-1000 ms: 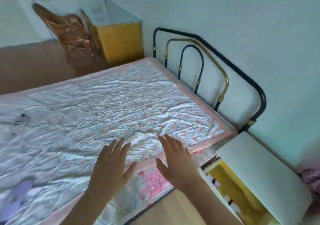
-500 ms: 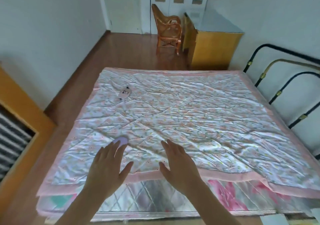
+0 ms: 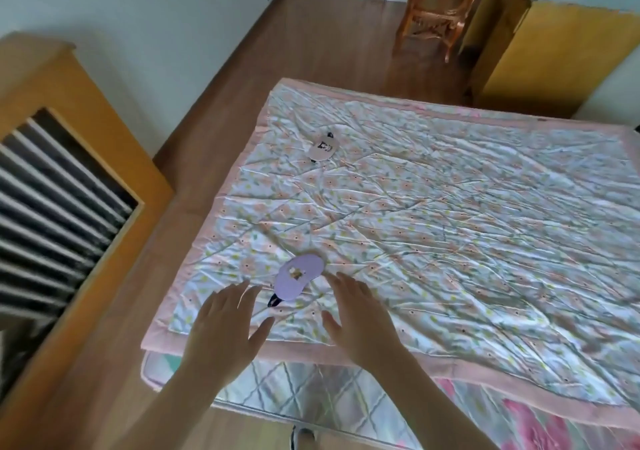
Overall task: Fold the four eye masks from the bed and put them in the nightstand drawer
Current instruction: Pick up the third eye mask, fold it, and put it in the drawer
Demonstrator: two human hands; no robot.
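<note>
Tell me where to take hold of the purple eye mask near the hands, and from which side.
Pinch the purple eye mask at its two ends, probably from above. It lies flat and slanted on the quilt, with a dark strap showing at its near end. The left hand and right hand, both open, already flank it, one per end.

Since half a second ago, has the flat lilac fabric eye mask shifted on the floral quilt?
Cannot tell: the camera swung. The lilac eye mask still lies near the quilt's pink border, untouched.

L hand (image 3: 225, 325), R hand (image 3: 360, 318): both outstretched, fingers spread, palms down.
</note>
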